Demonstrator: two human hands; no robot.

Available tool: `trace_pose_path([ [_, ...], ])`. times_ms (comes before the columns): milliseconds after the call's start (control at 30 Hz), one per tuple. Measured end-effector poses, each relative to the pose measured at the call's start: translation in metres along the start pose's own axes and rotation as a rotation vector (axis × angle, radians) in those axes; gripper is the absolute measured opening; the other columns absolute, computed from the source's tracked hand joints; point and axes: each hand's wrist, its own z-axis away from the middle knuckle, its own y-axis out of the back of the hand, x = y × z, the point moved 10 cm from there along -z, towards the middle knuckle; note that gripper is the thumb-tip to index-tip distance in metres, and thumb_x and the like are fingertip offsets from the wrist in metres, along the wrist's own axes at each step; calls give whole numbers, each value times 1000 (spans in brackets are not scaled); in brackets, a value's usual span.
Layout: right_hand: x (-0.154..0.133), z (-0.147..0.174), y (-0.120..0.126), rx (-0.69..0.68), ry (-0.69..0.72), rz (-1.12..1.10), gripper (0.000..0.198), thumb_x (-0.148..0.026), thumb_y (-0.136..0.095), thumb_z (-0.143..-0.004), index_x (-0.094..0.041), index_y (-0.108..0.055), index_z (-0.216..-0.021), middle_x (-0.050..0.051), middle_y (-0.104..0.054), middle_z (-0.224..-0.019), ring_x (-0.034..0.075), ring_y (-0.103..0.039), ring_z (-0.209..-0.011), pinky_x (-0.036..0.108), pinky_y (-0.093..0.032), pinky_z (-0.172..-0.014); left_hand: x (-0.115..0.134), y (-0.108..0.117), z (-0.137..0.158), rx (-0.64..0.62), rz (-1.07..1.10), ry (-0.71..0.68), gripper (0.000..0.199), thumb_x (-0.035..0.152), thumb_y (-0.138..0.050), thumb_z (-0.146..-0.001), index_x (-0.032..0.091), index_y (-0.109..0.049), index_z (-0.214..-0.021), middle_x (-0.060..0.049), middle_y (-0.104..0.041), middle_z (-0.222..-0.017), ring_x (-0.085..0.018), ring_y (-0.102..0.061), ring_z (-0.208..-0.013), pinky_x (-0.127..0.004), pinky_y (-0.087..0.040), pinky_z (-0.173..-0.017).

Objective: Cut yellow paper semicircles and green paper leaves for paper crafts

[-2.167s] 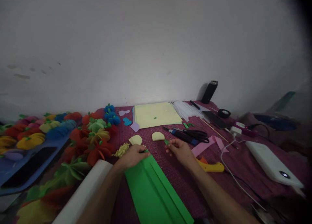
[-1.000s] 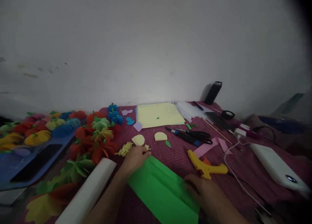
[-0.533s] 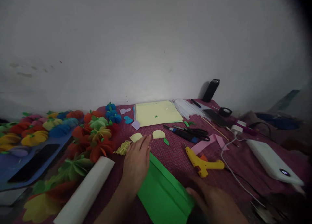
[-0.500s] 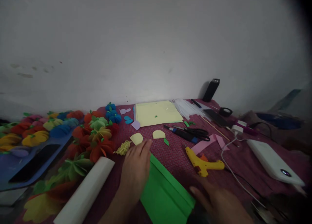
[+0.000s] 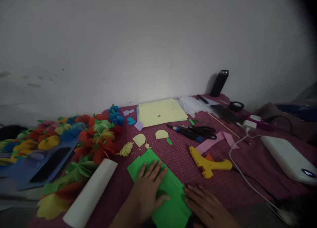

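Note:
A sheet of green paper [image 5: 173,191] with a folded strip along its right edge lies slanted on the cloth in front of me. My left hand [image 5: 148,188] rests flat on it with the fingers spread. At its right edge my right hand [image 5: 205,205] lies with fingers stretched out, the tips touching the paper. Beyond the sheet are two pale yellow paper cut-outs [image 5: 161,134], a small green paper leaf [image 5: 169,141] and a crumpled yellow bunch [image 5: 125,149]. A yellow glue gun [image 5: 208,162] lies to the right of the sheet.
Colourful paper flowers [image 5: 101,138] crowd the left, near a white roll [image 5: 91,191] and a black phone [image 5: 51,164]. Behind lie yellow paper sheets [image 5: 162,112], a craft knife [image 5: 185,132] and scissors [image 5: 203,131]. A white power bank [image 5: 288,158] and cable are at right.
My left hand has come down flat onto the green paper with its fingers spread. My right hand has straightened against the paper's right edge. The view has shifted slightly.

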Motion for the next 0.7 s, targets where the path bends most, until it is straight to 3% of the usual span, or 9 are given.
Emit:
trace_pose_path([
  [200, 19, 19, 32, 130, -185, -20, 38, -21, -52, -84, -27, -54, -121, 7, -60, -120, 23, -52, -113, 45, -41, -97, 10, 9, 6, -2, -19, -60, 62, 54, -38, -85, 25, -24, -138, -9, -27, -145, -26, -19, -133, -52, -13, -106],
  [333, 21, 18, 29, 63, -196, -77, 40, -26, -52, -84, -29, -51, -123, 6, -55, -126, 23, -50, -115, 40, -44, -95, 33, -4, 31, 11, -103, -168, 85, 62, -50, -73, 22, -18, -140, -12, -25, -145, -32, -20, -132, -53, -16, -104],
  [367, 21, 15, 27, 42, -206, -107, 39, -27, -52, -84, -30, -51, -123, 5, -55, -125, 22, -51, -114, 40, -44, -95, 42, -7, 39, 45, -162, -236, 83, 57, -54, -73, 23, -19, -140, -13, -29, -143, -33, -23, -131, -53, -18, -104],
  [433, 21, 6, 25, 20, -257, -185, 37, -30, -49, -86, -29, -51, -122, 5, -56, -124, 21, -52, -113, 38, -44, -94, 46, -15, 50, 122, -328, -243, 68, 32, -57, -79, 26, -24, -138, -11, -37, -139, -30, -28, -129, -52, -16, -104],
  [500, 26, -6, 25, 34, -340, -275, 34, -30, -45, -87, -25, -53, -120, 7, -59, -119, 20, -55, -108, 35, -45, -92, 51, -19, 58, 210, -430, -279, 58, 19, -53, -81, 26, -32, -135, -9, -45, -134, -27, -33, -126, -52, -14, -105],
  [700, 35, -55, 19, 42, -460, -578, 29, -30, -47, -84, -20, -56, -110, 6, -65, -103, 18, -60, -93, 31, -48, -81, 51, 1, 65, 442, -427, -310, 38, 21, -35, -89, 15, -49, -123, -8, -59, -120, -22, -42, -120, -44, -15, -108],
])
